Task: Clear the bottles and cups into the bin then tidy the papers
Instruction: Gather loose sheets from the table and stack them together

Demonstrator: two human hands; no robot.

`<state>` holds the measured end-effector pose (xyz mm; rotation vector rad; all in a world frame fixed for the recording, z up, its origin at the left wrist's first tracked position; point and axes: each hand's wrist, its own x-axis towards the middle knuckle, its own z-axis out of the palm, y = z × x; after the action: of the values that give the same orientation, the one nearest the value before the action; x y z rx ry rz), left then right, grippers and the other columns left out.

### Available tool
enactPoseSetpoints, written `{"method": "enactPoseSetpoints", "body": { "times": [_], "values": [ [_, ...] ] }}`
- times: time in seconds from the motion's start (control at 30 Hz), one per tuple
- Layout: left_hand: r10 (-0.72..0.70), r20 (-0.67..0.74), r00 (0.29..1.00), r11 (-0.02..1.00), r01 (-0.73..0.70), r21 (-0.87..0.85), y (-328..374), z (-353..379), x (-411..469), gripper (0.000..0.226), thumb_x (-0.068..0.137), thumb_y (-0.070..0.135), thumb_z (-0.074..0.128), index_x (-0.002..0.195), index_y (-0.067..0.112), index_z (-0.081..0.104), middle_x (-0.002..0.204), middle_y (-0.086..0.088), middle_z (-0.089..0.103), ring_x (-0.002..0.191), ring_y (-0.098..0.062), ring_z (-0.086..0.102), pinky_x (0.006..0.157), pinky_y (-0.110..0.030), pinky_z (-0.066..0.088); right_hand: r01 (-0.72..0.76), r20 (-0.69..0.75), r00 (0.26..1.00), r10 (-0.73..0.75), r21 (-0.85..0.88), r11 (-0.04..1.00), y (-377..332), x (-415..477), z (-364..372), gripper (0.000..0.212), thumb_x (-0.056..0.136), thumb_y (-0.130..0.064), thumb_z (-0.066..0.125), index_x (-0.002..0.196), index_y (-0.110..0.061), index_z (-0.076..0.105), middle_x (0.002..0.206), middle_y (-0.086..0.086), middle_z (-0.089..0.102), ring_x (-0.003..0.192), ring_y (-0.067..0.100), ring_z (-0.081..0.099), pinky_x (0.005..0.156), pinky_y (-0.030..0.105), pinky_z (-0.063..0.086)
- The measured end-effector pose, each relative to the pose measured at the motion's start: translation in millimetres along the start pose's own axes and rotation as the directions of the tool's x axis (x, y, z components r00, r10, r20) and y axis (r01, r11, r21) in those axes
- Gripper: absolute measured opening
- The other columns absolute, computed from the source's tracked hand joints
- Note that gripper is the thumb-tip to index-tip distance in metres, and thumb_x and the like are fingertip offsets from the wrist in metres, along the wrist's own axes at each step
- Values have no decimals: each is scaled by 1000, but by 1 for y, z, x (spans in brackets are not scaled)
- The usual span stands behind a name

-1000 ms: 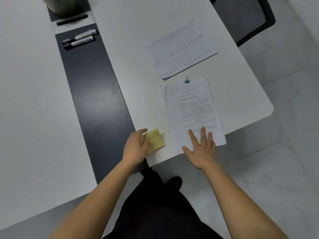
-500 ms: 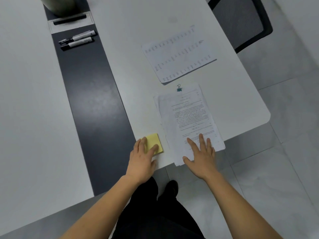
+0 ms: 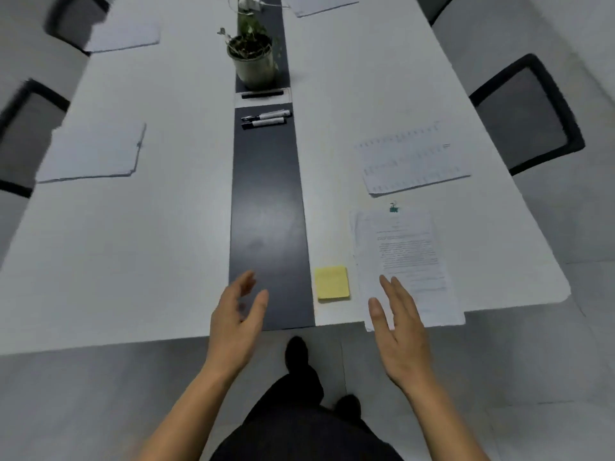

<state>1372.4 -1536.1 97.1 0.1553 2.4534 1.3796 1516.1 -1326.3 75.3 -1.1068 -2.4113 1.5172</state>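
Observation:
A clipped stack of printed papers [image 3: 402, 257] lies at the table's near right corner, a teal binder clip [image 3: 393, 207] at its far end. A yellow sticky pad [image 3: 331, 282] sits just left of it. My right hand [image 3: 397, 331] hovers open over the stack's near edge. Open and empty, my left hand [image 3: 238, 319] is raised over the dark centre strip, left of the pad. More papers lie farther off: a sheet of tables [image 3: 412, 158] on the right, a pile [image 3: 93, 153] on the left, two others [image 3: 123, 38] [image 3: 319, 3] near the far end.
A long white table [image 3: 159, 247] has a dark centre strip with two markers [image 3: 265, 118] and a potted plant [image 3: 253, 58]. Black chairs stand on the right [image 3: 525, 118] and left [image 3: 23, 134]. Grey floor and my dark legs are below.
The view has swung left and up, showing the whole table. My left hand has come off the yellow sticky pad and moved left. My right hand has lifted from the clipped papers.

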Motion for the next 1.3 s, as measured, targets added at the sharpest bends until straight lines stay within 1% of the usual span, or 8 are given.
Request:
{"method": "enactPoseSetpoints", "body": {
  "times": [0.17, 0.27, 0.43, 0.67, 0.8, 0.93, 1.1, 1.3],
  "values": [
    [-229, -343, 911, 964, 162, -212, -24, -89, -91, 49, 94, 15, 65, 139, 26, 51, 122, 10, 63, 115, -4, 60, 87, -17, 47, -3, 168, 985, -41, 256, 967, -25, -48, 48, 68, 84, -53, 66, 145, -43, 38, 142, -22, 47, 130, -3, 48, 109, 36, 44],
    [-313, -452, 835, 938, 198, -285, -44, -144, -134, 53, 92, 13, 66, 139, 28, 46, 126, 9, 61, 120, -8, 59, 98, -31, 48, 50, 343, 928, -147, 275, 960, -60, -69, 84, 63, 83, -52, 64, 142, -47, 44, 140, -23, 49, 127, -3, 50, 107, 30, 43],
    [-347, -645, 680, 923, 125, -365, -77, -247, -188, 52, 93, 15, 66, 141, 26, 48, 128, 10, 62, 119, -6, 60, 90, -21, 46, 211, 483, 804, -347, 314, 926, -153, -103, 155, 48, 88, -44, 59, 135, -41, 55, 135, -27, 57, 119, -15, 53, 91, 3, 42],
    [-452, -724, 521, 856, 25, -516, -179, -383, -225, 38, 91, 14, 67, 122, 34, 61, 113, 11, 71, 108, -5, 66, 102, -45, 50, 322, 585, 688, -430, 284, 903, -239, -169, 312, 31, 90, -29, 64, 120, -38, 65, 121, -23, 69, 115, -5, 62, 100, 28, 49],
    [-526, -720, 453, 808, 2, -589, -234, -461, -232, 33, 94, 15, 66, 118, 37, 62, 110, 12, 72, 108, -11, 66, 101, -49, 51, 360, 682, 596, -423, 244, 900, -275, -207, 417, 34, 91, -21, 69, 120, -38, 63, 121, -19, 69, 115, -5, 62, 96, 19, 51],
    [-550, -700, 455, 786, 1, -618, -266, -545, -221, 31, 95, 12, 63, 116, 35, 62, 107, 8, 73, 107, -14, 67, 94, -44, 54, 387, 705, 559, -436, 243, 889, -326, -233, 493, 39, 92, -19, 69, 124, -39, 61, 120, -22, 69, 116, -4, 61, 87, 10, 48],
    [-523, -688, 502, 810, 42, -585, -311, -634, -154, 32, 95, 12, 63, 121, 30, 61, 110, 5, 72, 109, -17, 67, 94, -43, 54, 353, 652, 619, -437, 267, 897, -374, -217, 583, 35, 94, -21, 67, 125, -37, 62, 120, -27, 67, 116, -4, 61, 89, 16, 51],
    [-487, -694, 530, 843, 79, -531, -359, -753, -34, 35, 94, 7, 64, 125, 25, 60, 112, 2, 71, 109, -23, 66, 74, -23, 59, 308, 587, 697, -412, 273, 911, -444, -164, 731, 33, 95, -24, 66, 124, -37, 62, 122, -22, 66, 113, -4, 61, 85, 11, 51]
  ]
}}
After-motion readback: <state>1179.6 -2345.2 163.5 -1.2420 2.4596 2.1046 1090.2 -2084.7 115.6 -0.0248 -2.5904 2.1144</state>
